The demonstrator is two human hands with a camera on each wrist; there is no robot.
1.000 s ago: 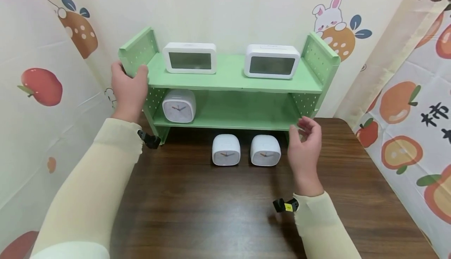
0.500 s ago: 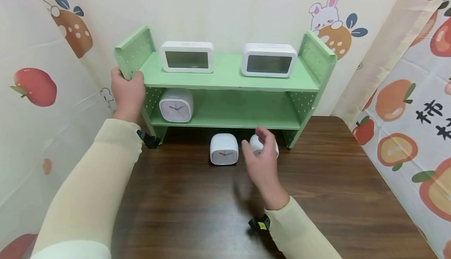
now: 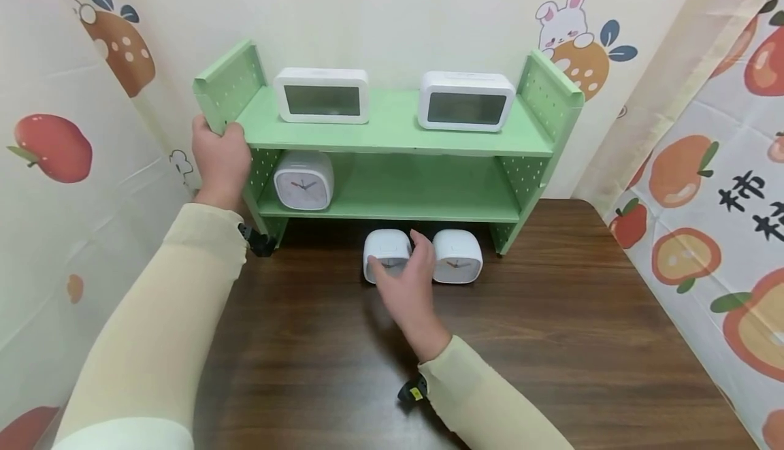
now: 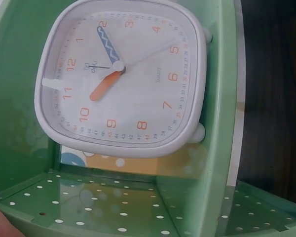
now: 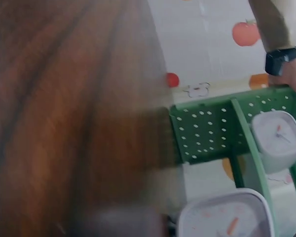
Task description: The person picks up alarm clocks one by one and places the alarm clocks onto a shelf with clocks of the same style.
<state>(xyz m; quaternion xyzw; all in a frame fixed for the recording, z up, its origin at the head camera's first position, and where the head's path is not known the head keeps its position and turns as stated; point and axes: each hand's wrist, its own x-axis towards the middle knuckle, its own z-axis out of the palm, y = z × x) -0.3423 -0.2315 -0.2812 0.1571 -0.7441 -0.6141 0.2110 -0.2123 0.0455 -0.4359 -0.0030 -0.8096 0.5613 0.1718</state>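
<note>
My left hand (image 3: 222, 164) grips the left side panel of a green two-tier shelf (image 3: 392, 186), thumb in front and fingers outside. On the shelf's lower tier near that hand sits a white alarm clock (image 3: 303, 181), close up as a clock (image 4: 123, 79) in the left wrist view. My right hand (image 3: 409, 291) is spread before the left of two white alarm clocks on the table, partly hiding that clock (image 3: 387, 242); whether it touches is unclear. Just right of the fingers stands the other clock (image 3: 456, 256). A clock (image 5: 227, 217) fills the right wrist view's bottom edge.
Two white digital clocks with dark screens, a left one (image 3: 322, 96) and a right one (image 3: 466, 101), stand on the upper tier. The dark wooden table (image 3: 306, 341) extends toward me. Fruit-patterned curtains (image 3: 686, 184) surround the table.
My right hand has moved left from beside the shelf's right leg, past the right table clock, to the left one. The left hand, open by the panel at first, now grips it.
</note>
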